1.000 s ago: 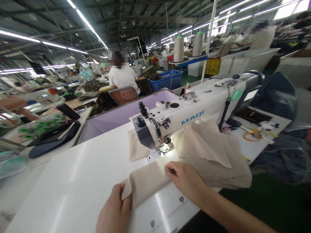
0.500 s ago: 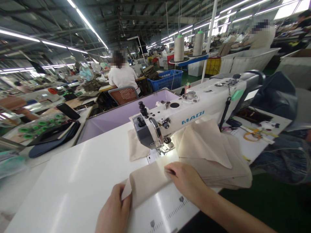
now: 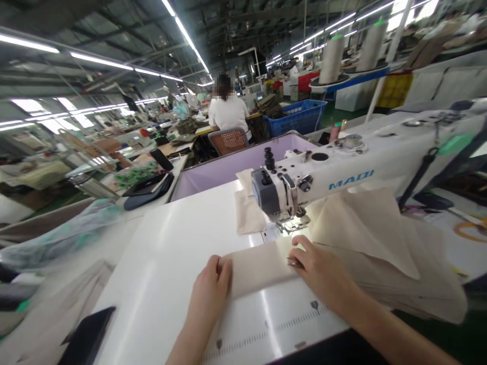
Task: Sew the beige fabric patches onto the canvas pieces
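A folded beige fabric piece (image 3: 258,266) lies flat on the white sewing table, just in front of the sewing machine's lit presser foot (image 3: 292,226). At its left end my left hand (image 3: 211,284) is closed, fingers and thumb pinching the edge. My right hand (image 3: 317,268) rests at the right end with curled fingers. From under those fingers poke the metal tips of what look like thread snips (image 3: 294,262); their rest is hidden in the hand. Beyond the right hand spreads a stack of beige fabric pieces (image 3: 365,233). Another beige piece (image 3: 249,213) sits left of the needle area.
The machine arm (image 3: 350,162) crosses the right side. A lilac-lined bin (image 3: 213,175) borders the table's far edge. Thread cones (image 3: 332,60) stand behind, near a blue basket (image 3: 294,117). A seated co-worker (image 3: 228,114) faces away. Dark fabric (image 3: 89,334) lies lower left.
The view has swung left, so the machine appears farther right. My left hand's grip now covers the fabric's left end, which lies flatter. My right fingers have lifted and curled, exposing metal tips.
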Demonstrator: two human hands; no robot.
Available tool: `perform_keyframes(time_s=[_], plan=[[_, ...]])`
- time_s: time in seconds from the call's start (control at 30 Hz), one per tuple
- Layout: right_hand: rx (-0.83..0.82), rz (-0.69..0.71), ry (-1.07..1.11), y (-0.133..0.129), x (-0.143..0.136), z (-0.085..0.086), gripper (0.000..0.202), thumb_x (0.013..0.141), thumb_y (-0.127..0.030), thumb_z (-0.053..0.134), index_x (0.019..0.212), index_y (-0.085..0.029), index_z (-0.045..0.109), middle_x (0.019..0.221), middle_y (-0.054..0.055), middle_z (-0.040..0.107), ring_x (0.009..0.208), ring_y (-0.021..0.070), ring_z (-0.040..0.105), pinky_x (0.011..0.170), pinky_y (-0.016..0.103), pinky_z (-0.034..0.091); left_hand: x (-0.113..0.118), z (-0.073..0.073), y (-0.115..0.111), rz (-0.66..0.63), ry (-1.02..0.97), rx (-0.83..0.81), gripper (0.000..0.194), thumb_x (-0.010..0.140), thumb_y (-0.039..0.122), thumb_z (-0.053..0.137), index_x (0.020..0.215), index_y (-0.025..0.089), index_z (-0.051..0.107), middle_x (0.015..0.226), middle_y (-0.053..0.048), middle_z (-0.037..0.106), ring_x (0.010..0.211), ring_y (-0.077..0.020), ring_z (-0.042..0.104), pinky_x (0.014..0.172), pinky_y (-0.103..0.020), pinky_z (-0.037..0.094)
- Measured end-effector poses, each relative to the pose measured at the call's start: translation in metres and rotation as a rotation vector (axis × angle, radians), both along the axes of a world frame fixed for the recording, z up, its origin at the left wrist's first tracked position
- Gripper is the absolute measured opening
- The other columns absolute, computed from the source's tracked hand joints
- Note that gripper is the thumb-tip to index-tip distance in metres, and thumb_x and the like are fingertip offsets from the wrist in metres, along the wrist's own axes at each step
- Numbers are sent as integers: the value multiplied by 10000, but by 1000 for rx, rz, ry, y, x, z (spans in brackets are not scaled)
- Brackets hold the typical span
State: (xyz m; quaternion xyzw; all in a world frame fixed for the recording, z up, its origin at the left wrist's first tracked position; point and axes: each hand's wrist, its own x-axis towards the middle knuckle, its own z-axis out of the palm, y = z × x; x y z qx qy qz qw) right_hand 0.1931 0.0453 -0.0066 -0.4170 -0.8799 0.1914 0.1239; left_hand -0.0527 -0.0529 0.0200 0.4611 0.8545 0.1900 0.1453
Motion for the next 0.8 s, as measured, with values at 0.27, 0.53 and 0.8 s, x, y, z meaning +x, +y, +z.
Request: perform_keyframes(time_s=[0.27,0.53,0.8], plan=[[22,72,120,-3,10,-15,225,924,-86,474,956,-222,649,1120,44,696,875,204,683,694,308,478,-2,-1,-3,-1,30,-43,298,894,363,494,637,250,393,573,42,504,584,-165,512,580,-267,337],[10,62,88,-4,9,-11,207,932,-104,478,973,-220,645,1154,44,691,880,204,689,699,307,484,-1,-1,1,-16,106,-62,315,952,337,464,655,250,404,625,12,566,643,-190,574,612,-281,354],[65,108,-40,3,8,-6,209,894,-46,526,961,-212,633,1060,36,673,842,196,657,642,296,427,5,-2,-4,-194,491,-42,249,964,192,480,1165,207,627,1239,-126,652,1029,-279,648,814,-373,489]])
